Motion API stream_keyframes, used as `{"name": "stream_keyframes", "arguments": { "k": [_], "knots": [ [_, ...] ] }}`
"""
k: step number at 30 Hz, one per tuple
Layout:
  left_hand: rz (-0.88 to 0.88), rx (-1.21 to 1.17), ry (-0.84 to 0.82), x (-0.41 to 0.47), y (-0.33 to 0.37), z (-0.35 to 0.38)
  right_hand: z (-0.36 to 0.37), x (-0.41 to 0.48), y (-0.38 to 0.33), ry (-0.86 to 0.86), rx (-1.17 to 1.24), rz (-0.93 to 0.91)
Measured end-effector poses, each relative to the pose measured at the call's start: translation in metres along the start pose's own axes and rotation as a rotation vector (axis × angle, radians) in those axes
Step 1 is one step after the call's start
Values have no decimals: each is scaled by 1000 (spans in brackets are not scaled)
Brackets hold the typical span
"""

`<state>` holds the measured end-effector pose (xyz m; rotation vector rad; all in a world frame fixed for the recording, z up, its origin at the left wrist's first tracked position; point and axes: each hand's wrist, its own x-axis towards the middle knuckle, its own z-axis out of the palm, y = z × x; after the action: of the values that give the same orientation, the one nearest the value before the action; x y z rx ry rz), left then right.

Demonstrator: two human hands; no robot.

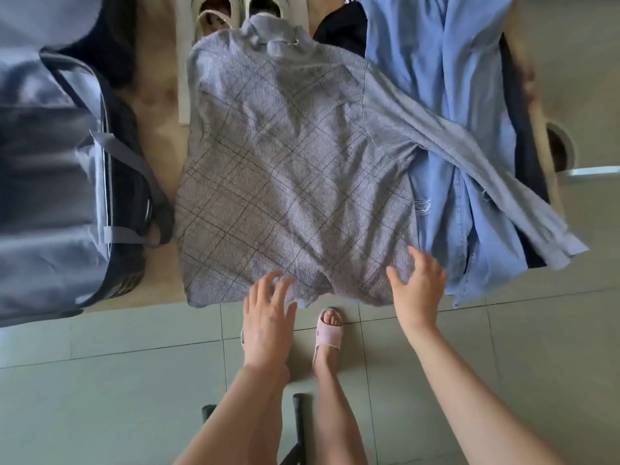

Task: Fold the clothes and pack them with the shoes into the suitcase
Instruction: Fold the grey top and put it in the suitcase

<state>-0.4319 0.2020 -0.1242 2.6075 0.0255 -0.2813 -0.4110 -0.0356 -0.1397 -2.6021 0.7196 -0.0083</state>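
On the wooden table (157,182) over tiled floor (134,380), left hand (265,327) and right hand (419,290), fingers apart, touch the shirt (285,169).

1. A pale wooden table (161,105) fills the upper half, its near edge running from nine to three o'clock.
2. Greenish floor tiles (117,380) with thin grout lines cover the lower half.
3. A pink slipper (328,333) stands on the tiles toward six o'clock.
4. Two black bars (297,411) show at six o'clock.
5. A grey metal ring (567,139) sits at three o'clock.
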Motion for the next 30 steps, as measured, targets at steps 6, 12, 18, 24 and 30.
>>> {"name": "stream_keyframes", "arguments": {
  "k": [6,12,18,24,30],
  "knots": [
    [137,150,-368,27,33,4,-2,26,12,-66,-100,202],
    [100,220,-518,34,34,1,-19,36,4,114,-104,201],
    [33,188,-553,42,31,-5,-30,33,13,122,-196,152],
    [-129,28,-335,66,32,-34,-24,34,-32,-90,-105,-104],
    [-471,-194,-95,118,9,-75,-8,43,-106,-434,68,-354]
  ]
}}
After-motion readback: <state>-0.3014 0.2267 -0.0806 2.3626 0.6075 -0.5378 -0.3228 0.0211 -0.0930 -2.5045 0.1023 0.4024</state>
